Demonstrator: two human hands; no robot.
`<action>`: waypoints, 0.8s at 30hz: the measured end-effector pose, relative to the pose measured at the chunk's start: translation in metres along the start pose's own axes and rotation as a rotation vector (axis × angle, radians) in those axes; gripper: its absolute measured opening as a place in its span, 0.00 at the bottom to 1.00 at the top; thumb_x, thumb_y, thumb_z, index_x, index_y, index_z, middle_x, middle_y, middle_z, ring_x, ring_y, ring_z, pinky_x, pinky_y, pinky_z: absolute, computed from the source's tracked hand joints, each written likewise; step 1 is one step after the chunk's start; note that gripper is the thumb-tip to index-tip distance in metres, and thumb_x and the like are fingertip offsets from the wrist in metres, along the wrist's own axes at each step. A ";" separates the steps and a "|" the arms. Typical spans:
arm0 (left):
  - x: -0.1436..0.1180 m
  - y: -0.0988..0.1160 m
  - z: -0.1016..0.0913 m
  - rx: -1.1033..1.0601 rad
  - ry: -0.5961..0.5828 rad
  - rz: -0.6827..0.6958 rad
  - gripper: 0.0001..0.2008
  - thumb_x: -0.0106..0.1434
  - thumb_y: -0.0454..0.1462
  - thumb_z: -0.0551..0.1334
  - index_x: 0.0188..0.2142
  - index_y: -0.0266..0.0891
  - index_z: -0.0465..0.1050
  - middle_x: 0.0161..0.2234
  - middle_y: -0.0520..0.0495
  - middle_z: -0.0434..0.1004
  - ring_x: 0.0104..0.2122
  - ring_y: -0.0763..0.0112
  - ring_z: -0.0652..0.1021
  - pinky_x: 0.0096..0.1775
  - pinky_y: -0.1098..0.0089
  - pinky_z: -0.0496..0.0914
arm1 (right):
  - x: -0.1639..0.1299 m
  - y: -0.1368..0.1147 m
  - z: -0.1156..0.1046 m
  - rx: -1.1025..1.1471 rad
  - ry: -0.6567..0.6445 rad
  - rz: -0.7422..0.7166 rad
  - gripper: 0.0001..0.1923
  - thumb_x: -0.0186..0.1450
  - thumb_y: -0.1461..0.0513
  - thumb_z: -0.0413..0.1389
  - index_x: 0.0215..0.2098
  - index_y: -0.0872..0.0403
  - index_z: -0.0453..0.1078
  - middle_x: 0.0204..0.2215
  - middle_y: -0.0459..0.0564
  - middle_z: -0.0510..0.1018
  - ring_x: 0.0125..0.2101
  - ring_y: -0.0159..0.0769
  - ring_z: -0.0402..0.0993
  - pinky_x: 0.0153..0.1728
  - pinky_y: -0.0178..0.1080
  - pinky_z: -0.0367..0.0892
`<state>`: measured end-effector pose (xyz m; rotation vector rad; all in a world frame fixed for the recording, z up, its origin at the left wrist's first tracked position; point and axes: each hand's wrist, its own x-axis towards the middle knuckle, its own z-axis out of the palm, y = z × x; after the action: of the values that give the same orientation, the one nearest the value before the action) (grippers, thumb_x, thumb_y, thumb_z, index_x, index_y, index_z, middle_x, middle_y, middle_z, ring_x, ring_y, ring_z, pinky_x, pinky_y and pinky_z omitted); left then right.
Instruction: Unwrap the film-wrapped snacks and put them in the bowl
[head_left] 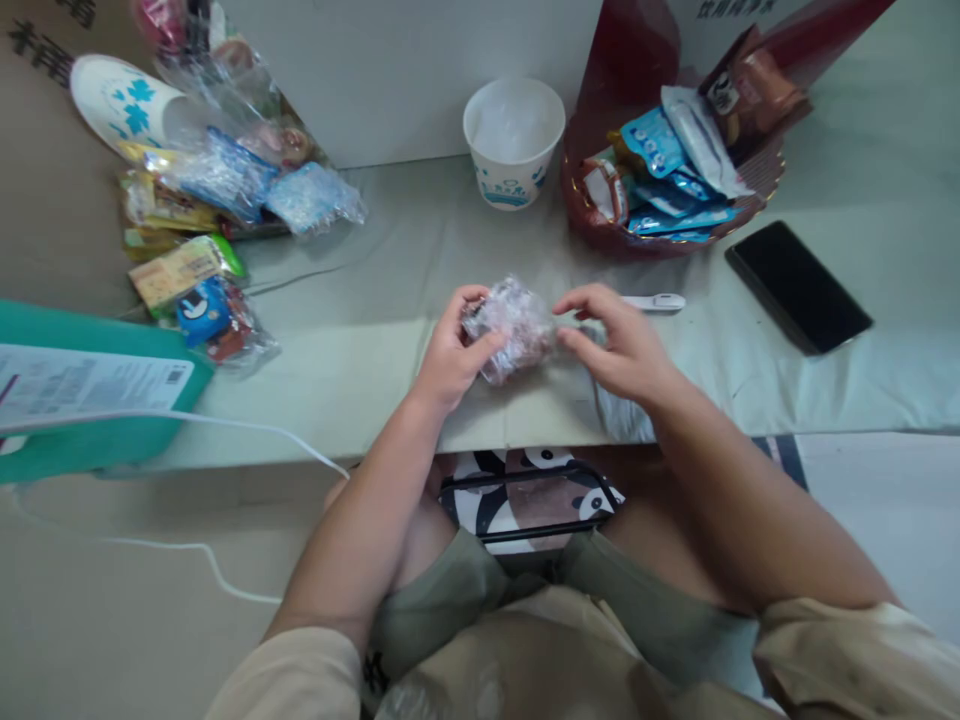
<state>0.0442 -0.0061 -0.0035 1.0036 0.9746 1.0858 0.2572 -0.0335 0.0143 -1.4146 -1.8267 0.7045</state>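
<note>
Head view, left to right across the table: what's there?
Teal box → pile of snack packets → left hand → clear-wrapped packet → right hand → red basket of snacks → black phone.

1. The left hand [448,358] is closing its grip on a clear-wrapped bundle [511,326] at the counter [360,350] edge.
2. The right hand [619,345] is pinching the bundle's right end.
3. A white cup [514,140] is standing behind, beside a red basket [592,215] of snack packets.
4. A black phone [798,286] is lying to the right.
</note>
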 end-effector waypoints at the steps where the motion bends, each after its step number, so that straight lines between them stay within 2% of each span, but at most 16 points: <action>1: 0.002 0.001 -0.005 -0.037 0.059 0.006 0.27 0.46 0.47 0.79 0.42 0.46 0.72 0.37 0.52 0.75 0.35 0.70 0.77 0.37 0.71 0.72 | -0.001 0.006 -0.006 -0.099 0.022 0.005 0.11 0.66 0.57 0.55 0.45 0.50 0.72 0.43 0.55 0.79 0.45 0.47 0.74 0.49 0.50 0.68; 3: 0.005 0.005 -0.017 -0.107 0.155 0.004 0.26 0.47 0.47 0.78 0.41 0.46 0.71 0.36 0.51 0.75 0.35 0.68 0.78 0.36 0.70 0.73 | -0.002 0.020 -0.017 -0.324 0.077 0.074 0.13 0.64 0.60 0.55 0.47 0.52 0.73 0.46 0.60 0.79 0.48 0.52 0.74 0.52 0.55 0.66; 5: 0.006 0.010 -0.026 -0.158 0.215 0.006 0.24 0.48 0.48 0.78 0.40 0.46 0.70 0.35 0.51 0.74 0.35 0.67 0.79 0.36 0.68 0.74 | -0.003 0.034 -0.025 -0.491 0.076 0.160 0.14 0.63 0.61 0.55 0.46 0.53 0.74 0.47 0.63 0.79 0.48 0.56 0.74 0.52 0.57 0.65; 8: 0.006 0.013 -0.035 -0.221 0.268 0.026 0.25 0.48 0.48 0.78 0.39 0.46 0.70 0.36 0.50 0.75 0.36 0.66 0.79 0.37 0.67 0.75 | -0.004 0.042 -0.029 -0.556 0.066 0.212 0.11 0.65 0.58 0.55 0.43 0.52 0.75 0.43 0.62 0.79 0.43 0.54 0.75 0.48 0.55 0.66; 10: 0.006 0.013 -0.037 -0.248 0.282 0.037 0.25 0.47 0.48 0.78 0.39 0.46 0.70 0.36 0.51 0.76 0.36 0.66 0.80 0.37 0.67 0.75 | -0.004 0.032 -0.025 -0.462 0.114 0.201 0.12 0.67 0.55 0.55 0.43 0.51 0.74 0.36 0.56 0.79 0.37 0.48 0.74 0.43 0.50 0.67; 12: 0.007 0.011 -0.035 -0.245 0.299 0.043 0.24 0.48 0.48 0.78 0.38 0.46 0.71 0.34 0.51 0.75 0.36 0.67 0.80 0.36 0.68 0.74 | -0.004 0.012 -0.014 -0.255 0.140 0.194 0.14 0.69 0.51 0.53 0.44 0.50 0.73 0.28 0.50 0.76 0.29 0.41 0.71 0.36 0.44 0.66; 15: 0.009 0.006 -0.027 -0.223 0.330 0.056 0.21 0.50 0.50 0.77 0.37 0.45 0.73 0.32 0.52 0.75 0.34 0.68 0.79 0.36 0.69 0.73 | -0.004 -0.023 0.014 0.090 0.027 0.224 0.20 0.71 0.45 0.51 0.39 0.50 0.73 0.23 0.45 0.72 0.22 0.34 0.66 0.27 0.38 0.61; 17: 0.009 0.004 -0.020 -0.207 0.328 0.068 0.21 0.52 0.52 0.76 0.36 0.44 0.75 0.32 0.52 0.74 0.33 0.70 0.78 0.35 0.70 0.72 | -0.001 -0.038 0.034 0.209 -0.066 0.261 0.23 0.71 0.43 0.51 0.32 0.51 0.71 0.21 0.45 0.72 0.21 0.32 0.66 0.26 0.37 0.60; 20: 0.007 0.002 -0.012 -0.154 0.303 0.094 0.20 0.53 0.53 0.75 0.37 0.43 0.78 0.33 0.51 0.76 0.33 0.71 0.77 0.35 0.71 0.70 | 0.007 -0.046 0.051 0.251 -0.137 0.307 0.25 0.71 0.44 0.50 0.28 0.52 0.70 0.21 0.46 0.74 0.21 0.32 0.68 0.26 0.36 0.61; 24: 0.005 0.000 -0.011 -0.074 0.268 0.126 0.20 0.54 0.53 0.75 0.38 0.43 0.80 0.36 0.49 0.79 0.36 0.70 0.78 0.39 0.70 0.72 | 0.014 -0.047 0.049 0.093 -0.140 0.287 0.23 0.71 0.48 0.49 0.25 0.52 0.69 0.20 0.47 0.74 0.23 0.34 0.68 0.27 0.36 0.58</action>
<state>0.0349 0.0006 -0.0064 0.8822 1.0882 1.3776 0.1885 -0.0315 0.0237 -1.6181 -1.6859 1.0432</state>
